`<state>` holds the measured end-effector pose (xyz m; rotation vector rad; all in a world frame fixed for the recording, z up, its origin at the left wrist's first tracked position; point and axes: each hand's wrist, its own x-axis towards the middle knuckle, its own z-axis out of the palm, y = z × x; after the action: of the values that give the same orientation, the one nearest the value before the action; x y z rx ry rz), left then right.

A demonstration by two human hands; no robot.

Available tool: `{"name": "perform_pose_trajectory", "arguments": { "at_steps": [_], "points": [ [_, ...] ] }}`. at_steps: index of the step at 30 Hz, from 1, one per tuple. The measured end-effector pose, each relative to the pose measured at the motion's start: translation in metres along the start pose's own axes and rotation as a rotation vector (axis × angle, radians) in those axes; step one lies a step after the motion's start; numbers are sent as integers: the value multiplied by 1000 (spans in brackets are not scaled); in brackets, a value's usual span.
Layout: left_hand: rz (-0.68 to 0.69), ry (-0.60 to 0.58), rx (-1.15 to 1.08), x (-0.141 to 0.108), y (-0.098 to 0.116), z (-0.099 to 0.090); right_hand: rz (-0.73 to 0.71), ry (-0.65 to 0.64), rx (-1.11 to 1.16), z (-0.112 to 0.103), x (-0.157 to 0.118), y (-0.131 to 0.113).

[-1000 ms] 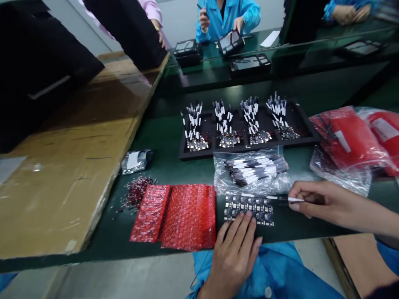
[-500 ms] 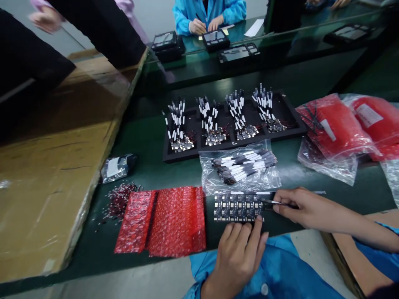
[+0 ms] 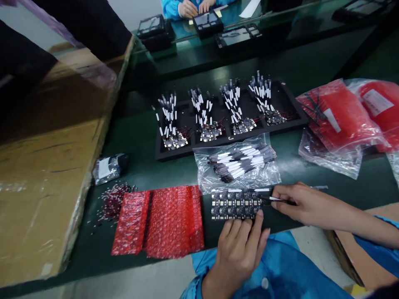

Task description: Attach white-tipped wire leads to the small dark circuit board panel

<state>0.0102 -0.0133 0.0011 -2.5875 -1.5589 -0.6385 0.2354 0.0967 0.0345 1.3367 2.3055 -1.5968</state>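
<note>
A panel of small circuit boards (image 3: 235,204) lies flat on the green table near its front edge. My left hand (image 3: 238,249) rests at the panel's lower edge, fingers extended, the index fingertip touching its right corner. From the right, my right hand (image 3: 289,201) pinches dark tweezers (image 3: 282,201), whose tips reach the panel's right end. Just behind the panel, a clear bag (image 3: 202,166) carries a bundle of black-and-white strips (image 3: 243,162). Red bubble wrap (image 3: 174,222) is spread to the left of the panel.
A black tray (image 3: 288,104) holds several clusters of boards with wires. Red packages (image 3: 346,116) lie right; a silvery bag (image 3: 109,168) and loose small wired parts (image 3: 115,201) lie left. Cardboard (image 3: 40,187) covers the left side. Another person's hands (image 3: 196,8) are across the table.
The view has shifted, so the table's objects appear slightly higher and mostly farther left. Both hands stay nearly in place at the panel, the tweezers still in my right hand.
</note>
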Motion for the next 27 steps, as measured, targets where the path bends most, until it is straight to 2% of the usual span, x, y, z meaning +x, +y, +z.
{"name": "perform_pose_trajectory", "arguments": {
  "at_steps": [11, 19, 27],
  "points": [
    [-31, -20, -2, 9, 3, -1, -10, 14, -23, 2, 0, 2],
    [-20, -71, 39, 8, 3, 3, 1, 12, -29, 1, 2, 0],
    [-19, -71, 45, 8, 2, 5, 13, 12, -18, 1, 2, 0]
  ]
}}
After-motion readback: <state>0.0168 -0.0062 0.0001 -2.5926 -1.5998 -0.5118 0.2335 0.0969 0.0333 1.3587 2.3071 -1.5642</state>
